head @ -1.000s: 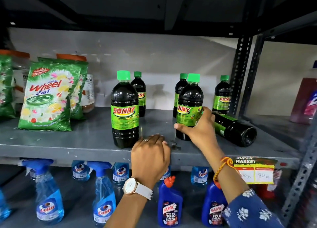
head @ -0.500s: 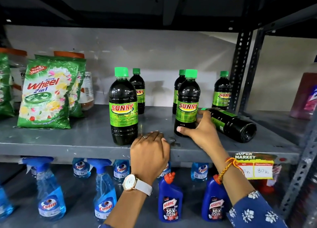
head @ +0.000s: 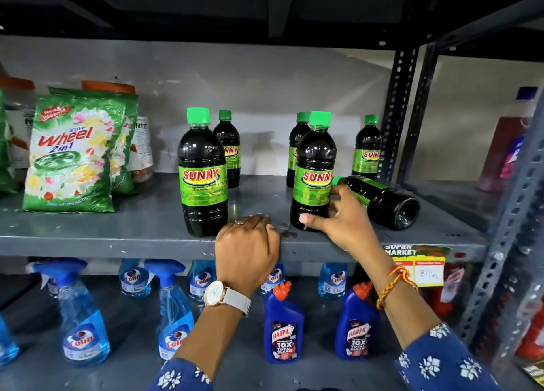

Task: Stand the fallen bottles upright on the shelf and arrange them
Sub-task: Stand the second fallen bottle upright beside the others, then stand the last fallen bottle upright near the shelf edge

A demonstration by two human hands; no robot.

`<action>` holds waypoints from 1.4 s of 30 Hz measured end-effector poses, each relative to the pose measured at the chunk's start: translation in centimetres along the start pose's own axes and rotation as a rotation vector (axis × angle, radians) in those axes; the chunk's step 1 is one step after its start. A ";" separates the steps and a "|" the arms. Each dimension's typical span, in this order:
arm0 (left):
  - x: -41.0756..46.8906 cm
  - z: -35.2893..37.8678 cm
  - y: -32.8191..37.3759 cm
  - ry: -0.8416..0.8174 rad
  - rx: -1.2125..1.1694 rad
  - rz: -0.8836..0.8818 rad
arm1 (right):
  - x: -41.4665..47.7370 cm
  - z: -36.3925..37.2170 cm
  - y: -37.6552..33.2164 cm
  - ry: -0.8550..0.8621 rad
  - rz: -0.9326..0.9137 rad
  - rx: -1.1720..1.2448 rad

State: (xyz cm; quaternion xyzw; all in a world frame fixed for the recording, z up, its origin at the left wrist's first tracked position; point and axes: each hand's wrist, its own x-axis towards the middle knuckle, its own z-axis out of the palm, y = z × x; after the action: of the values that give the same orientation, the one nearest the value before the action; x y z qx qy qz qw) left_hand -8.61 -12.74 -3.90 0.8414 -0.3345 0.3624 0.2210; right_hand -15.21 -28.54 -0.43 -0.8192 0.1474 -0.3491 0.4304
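Fallen bottle (head: 382, 202) neck hidden by right grip (head: 341, 223) | right clasps upright bottle (head: 313, 173) | left (head: 247, 249) curled on shelf (head: 88, 237) edge, empty

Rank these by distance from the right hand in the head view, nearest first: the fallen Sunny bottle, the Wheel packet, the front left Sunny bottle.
From the right hand:
1. Fallen Sunny bottle, lying just right of the fingers.
2. Front left Sunny bottle, upright, left of both hands.
3. Wheel packet, far left on the shelf.

grey shelf (head: 117, 237) | five upright bottles (head: 203, 178) | one fallen bottle (head: 382, 199) | detergent packs (head: 73, 155)
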 end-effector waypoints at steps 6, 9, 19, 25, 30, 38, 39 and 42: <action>-0.1 -0.5 0.3 0.007 0.022 -0.008 | -1.7 -0.8 -0.3 -0.033 -0.038 0.032; -0.2 -0.5 0.2 -0.005 0.023 -0.004 | -2.2 -1.0 -0.3 -0.045 -0.040 0.043; -0.2 -0.6 0.0 -0.076 -0.037 0.006 | -2.8 -0.7 -0.2 -0.088 -0.029 0.096; -1.4 -1.2 2.1 0.248 -0.477 -0.208 | -4.3 -4.9 0.0 0.215 -0.076 0.114; -2.3 -2.0 9.0 0.144 -0.527 0.196 | -0.7 -9.8 -1.0 0.363 -0.067 -0.284; 0.4 2.8 16.5 -0.248 -0.015 0.159 | 4.6 -9.6 0.0 -0.047 0.168 -0.821; 0.2 3.1 16.4 -0.236 -0.019 0.156 | 4.7 -9.1 0.4 -0.034 0.161 -0.860; -0.1 3.6 16.4 -0.239 -0.034 0.158 | 4.6 -8.5 1.7 0.070 0.089 -0.851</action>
State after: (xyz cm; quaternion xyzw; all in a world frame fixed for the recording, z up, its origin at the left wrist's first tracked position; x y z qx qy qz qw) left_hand -18.82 -26.07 -4.15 0.8458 -0.4296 0.2703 0.1646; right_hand -17.79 -37.17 3.50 -0.9044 0.3278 -0.2657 0.0632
